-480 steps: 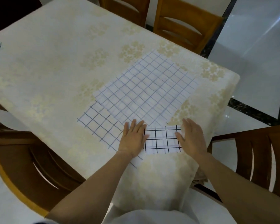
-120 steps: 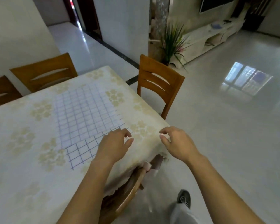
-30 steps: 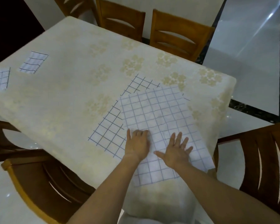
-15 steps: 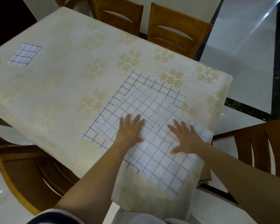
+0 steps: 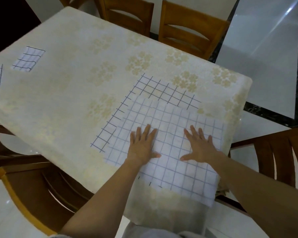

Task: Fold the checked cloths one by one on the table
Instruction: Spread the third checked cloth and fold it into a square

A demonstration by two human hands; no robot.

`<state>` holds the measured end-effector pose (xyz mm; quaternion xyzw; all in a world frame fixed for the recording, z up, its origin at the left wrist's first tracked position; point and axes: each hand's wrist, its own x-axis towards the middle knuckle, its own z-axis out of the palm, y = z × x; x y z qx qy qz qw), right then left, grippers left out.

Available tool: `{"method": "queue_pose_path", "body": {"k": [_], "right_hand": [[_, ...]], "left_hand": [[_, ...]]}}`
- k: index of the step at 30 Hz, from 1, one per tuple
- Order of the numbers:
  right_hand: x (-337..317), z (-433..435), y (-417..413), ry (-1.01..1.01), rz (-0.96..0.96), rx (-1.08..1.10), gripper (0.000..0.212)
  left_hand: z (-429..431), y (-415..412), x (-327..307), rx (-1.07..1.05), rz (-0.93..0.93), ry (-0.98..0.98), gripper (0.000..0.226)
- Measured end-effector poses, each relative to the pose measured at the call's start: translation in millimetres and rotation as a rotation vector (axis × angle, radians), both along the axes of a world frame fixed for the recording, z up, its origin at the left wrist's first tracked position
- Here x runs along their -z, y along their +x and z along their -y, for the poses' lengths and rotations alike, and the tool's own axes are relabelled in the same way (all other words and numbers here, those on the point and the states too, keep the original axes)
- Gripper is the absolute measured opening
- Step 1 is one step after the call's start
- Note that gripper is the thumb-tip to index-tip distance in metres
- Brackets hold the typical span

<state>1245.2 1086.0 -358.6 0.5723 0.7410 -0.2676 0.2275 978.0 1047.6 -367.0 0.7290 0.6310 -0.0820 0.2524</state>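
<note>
Cream floral tablecloth (image 5: 72, 103) bears the checked cloth (image 5: 170, 121), wooden chairs (image 5: 193, 14) around.

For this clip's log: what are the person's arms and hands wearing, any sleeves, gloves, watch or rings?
Both forearms are bare. The left hand and right hand have no gloves, and no watch, ring or bracelet shows. Only a sliver of grey sleeve edge appears near the left elbow at the frame's bottom.

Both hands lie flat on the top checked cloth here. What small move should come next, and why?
Probably pinch the near corners of the top cloth for a first fold: left hand and right hand press flat on it, and it lies spread, ungripped.
</note>
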Motion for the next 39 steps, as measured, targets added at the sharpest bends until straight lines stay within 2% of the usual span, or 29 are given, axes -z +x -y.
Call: {"method": "queue_pose_path", "body": {"k": [4, 8, 11, 15, 21, 25, 27, 31, 39], "right_hand": [[-4.7, -16.7, 5.2, 0.046, 0.031, -0.085, 0.123], [1.4, -6.4, -37.2, 0.233, -0.115, 0.095, 0.082], [16.0, 14.3, -58.7, 0.201, -0.148, 0.191, 0.070], [31.0, 38.3, -26.4, 0.304, -0.027, 0.128, 0.070], [30.1, 20.5, 28.1, 0.362, 0.019, 0.216, 0.076], [25.1, -8.7, -14.0, 0.430, -0.040, 0.198, 0.065], [27.9, -24.9, -50.5, 0.420, -0.083, 0.233, 0.062], [42.2, -34.4, -66.2, 0.376, -0.058, 0.206, 0.064], [44.1, -43.7, 11.6, 0.433, 0.001, 0.305, 0.071]], "left_hand": [[-15.3, 9.5, 1.3, 0.043, 0.035, 0.091, 0.088], [-27.6, 28.0, 11.3, 0.050, 0.045, 0.136, 0.061], [-33.5, 42.2, 18.9, -0.007, 0.059, 0.093, 0.055], [-25.2, 15.7, 29.9, 0.000, -0.034, 0.117, 0.056], [-22.1, -32.8, 28.5, -0.098, -0.048, 0.165, 0.059], [-54.4, 6.0, 18.8, -0.026, 0.105, 0.307, 0.058], [-75.7, 36.7, 19.6, 0.041, 0.138, 0.282, 0.063], [-93.5, 50.8, 38.5, 0.068, 0.015, 0.185, 0.056], [-97.0, 10.3, 41.5, -0.023, -0.064, 0.228, 0.061]]}}
